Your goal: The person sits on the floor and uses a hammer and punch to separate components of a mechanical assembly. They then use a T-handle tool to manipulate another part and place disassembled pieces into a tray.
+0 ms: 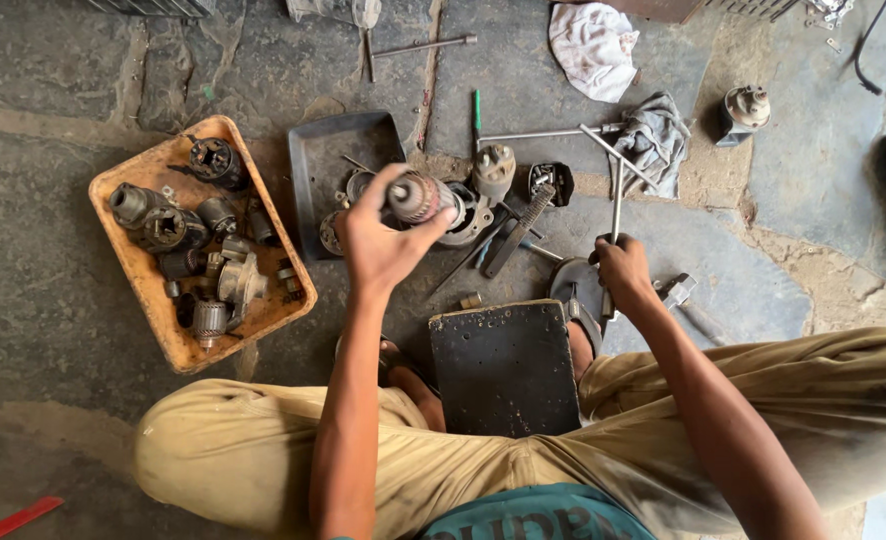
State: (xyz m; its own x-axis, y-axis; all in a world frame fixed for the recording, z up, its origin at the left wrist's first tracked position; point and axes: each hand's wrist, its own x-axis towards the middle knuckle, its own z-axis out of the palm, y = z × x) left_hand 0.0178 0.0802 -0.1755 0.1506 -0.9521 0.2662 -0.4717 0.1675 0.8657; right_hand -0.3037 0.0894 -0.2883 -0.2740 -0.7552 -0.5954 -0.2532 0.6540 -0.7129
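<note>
Copper-wound armature (415, 197) gripped in left hand (378, 245) — right hand (621, 268) fisted around T-handled wrench (615, 195).

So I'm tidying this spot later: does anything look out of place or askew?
Nothing looks broken or spilled. Loose tools lie scattered on the stone floor, and two rags lie crumpled beside them.

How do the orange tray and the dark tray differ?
The orange tray is heaped with metal parts; the dark tray holds only a few, at its near end. The orange tray lies skewed and clear of the hands; the dark tray sits squarer, partly behind the left hand. Both rest on the stone floor.
</note>
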